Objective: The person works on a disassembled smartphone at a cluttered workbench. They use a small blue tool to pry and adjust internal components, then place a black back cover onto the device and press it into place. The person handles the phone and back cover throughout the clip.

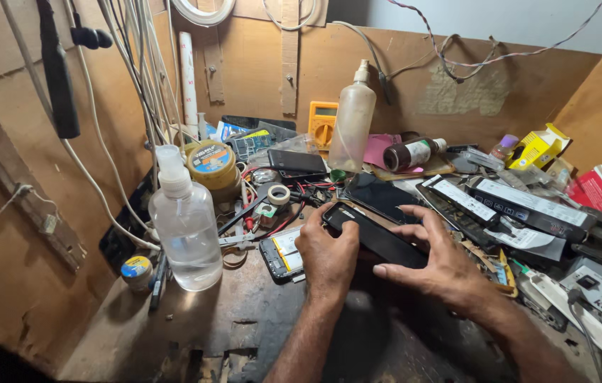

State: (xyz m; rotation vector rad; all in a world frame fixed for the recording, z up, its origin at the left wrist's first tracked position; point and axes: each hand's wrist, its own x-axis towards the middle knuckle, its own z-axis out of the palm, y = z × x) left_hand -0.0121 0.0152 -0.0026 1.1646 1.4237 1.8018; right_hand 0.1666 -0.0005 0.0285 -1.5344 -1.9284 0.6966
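Note:
A black smartphone (375, 237) is held flat above the cluttered bench, screen dark. My left hand (328, 255) grips its near-left end, thumb on the top edge. My right hand (434, 264) holds its right end, fingers curled over the far side and thumb along the near edge. Just left of the left hand lies an opened phone (281, 254) with its yellow-and-white battery showing. Another dark phone (380, 196) lies behind the one held.
A clear plastic bottle (187, 227) stands at the left, a tall spray bottle (352, 120) at the back by a yellow multimeter (322, 122). Tape roll (278, 193), round tin (211, 163), long black boxes (521, 206), a yellow box (538, 147) and hanging cables (137, 71) crowd the wooden bench.

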